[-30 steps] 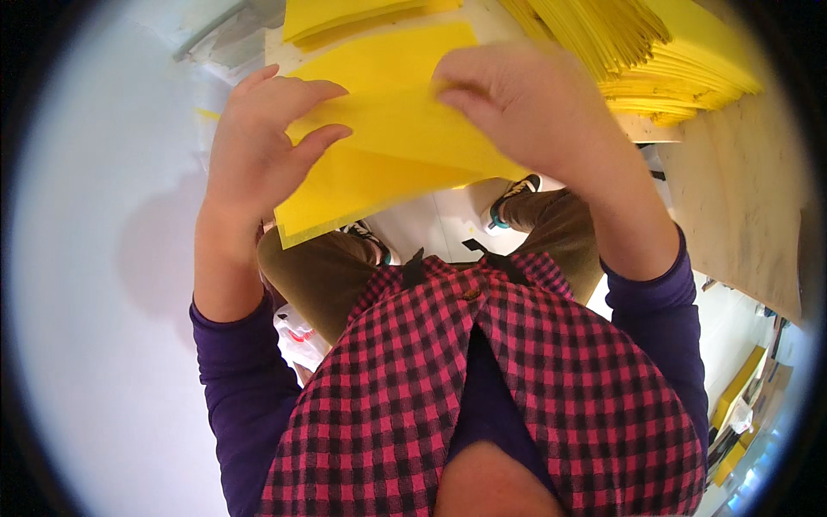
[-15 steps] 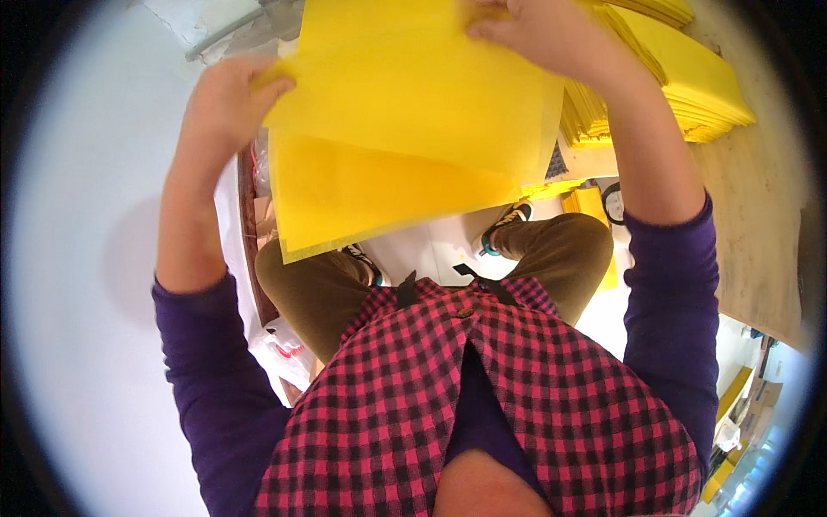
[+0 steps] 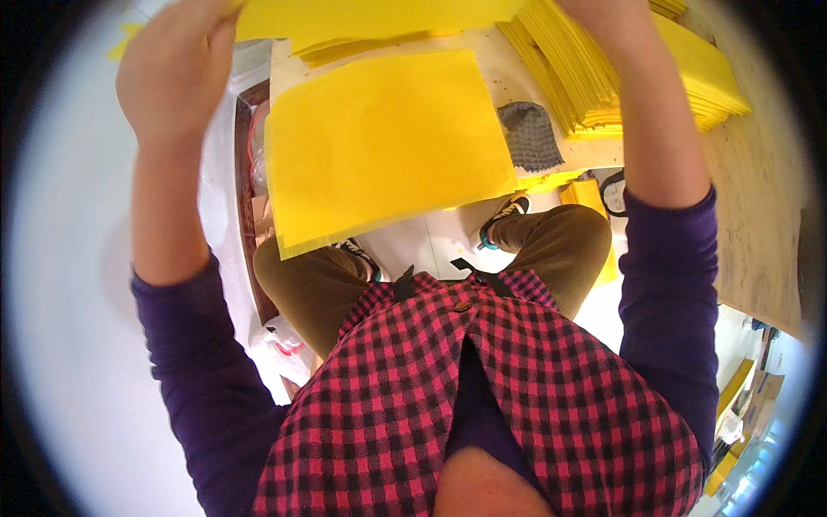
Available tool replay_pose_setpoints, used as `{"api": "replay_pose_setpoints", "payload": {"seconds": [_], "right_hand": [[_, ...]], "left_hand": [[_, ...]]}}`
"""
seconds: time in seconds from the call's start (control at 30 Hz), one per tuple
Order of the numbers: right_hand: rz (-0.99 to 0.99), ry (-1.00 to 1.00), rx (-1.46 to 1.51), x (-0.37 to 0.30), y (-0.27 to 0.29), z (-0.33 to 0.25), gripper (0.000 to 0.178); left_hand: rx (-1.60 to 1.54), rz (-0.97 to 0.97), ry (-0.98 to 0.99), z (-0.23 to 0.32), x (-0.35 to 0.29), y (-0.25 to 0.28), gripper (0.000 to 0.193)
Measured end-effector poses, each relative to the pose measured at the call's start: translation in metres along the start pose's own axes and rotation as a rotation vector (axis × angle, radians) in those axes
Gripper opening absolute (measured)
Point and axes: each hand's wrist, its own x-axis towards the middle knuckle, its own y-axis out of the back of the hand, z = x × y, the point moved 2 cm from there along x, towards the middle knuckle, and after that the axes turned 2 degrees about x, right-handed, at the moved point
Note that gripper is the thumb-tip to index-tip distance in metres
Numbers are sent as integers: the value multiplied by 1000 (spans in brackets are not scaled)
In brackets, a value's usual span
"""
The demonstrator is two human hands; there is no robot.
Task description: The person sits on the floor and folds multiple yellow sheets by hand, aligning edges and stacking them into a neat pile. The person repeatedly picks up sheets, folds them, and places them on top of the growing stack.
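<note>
Near the upper left, my left hand (image 3: 177, 73) is closed on a thin yellow sheet (image 3: 379, 17), perhaps fabric, which stretches along the top edge. A yellow corner also shows beyond the hand's far side. My right hand (image 3: 607, 15) is at the top edge, right of centre; its fingers are cut off by the picture, so its hold on the sheet is hidden. Below the raised sheet, a flat yellow sheet or pile of sheets (image 3: 388, 146) lies on the pale wooden table (image 3: 594, 155), its near edge overhanging toward my lap.
Thick piles of folded yellow sheets (image 3: 577, 73) stand at the right of the table. A dark grey textured cloth (image 3: 530, 136) lies between them and the flat sheet. Further yellow pieces (image 3: 590, 200) sit below the tabletop. A white wall (image 3: 77, 258) is close on the left.
Both hands have moved farther away and apart, lifting the upper sheet off the lower one. The flat yellow sheet and the grey cloth are now uncovered.
</note>
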Motion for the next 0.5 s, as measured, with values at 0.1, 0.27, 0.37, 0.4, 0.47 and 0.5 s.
{"api": "replay_pose_setpoints", "payload": {"seconds": [0.1,0.27,0.37,0.4,0.47,0.5], "right_hand": [[73,173,58,-62,-21,-1,20],[143,333,172,-134,-81,16,18],[19,207,194,-176,-115,20,19],[-3,180,228,-188,-123,22,19],[-43,128,298,-206,-135,25,18],[-60,97,306,-213,-136,26,18]], "left_hand": [[-19,9,-29,34,-37,1,23],[-163,-145,90,90,-99,-16,23],[-240,-247,172,117,-130,-28,23],[-267,-259,184,125,-140,-31,23],[-291,-354,220,137,-156,-35,23],[-303,-386,232,141,-163,-35,23]]}}
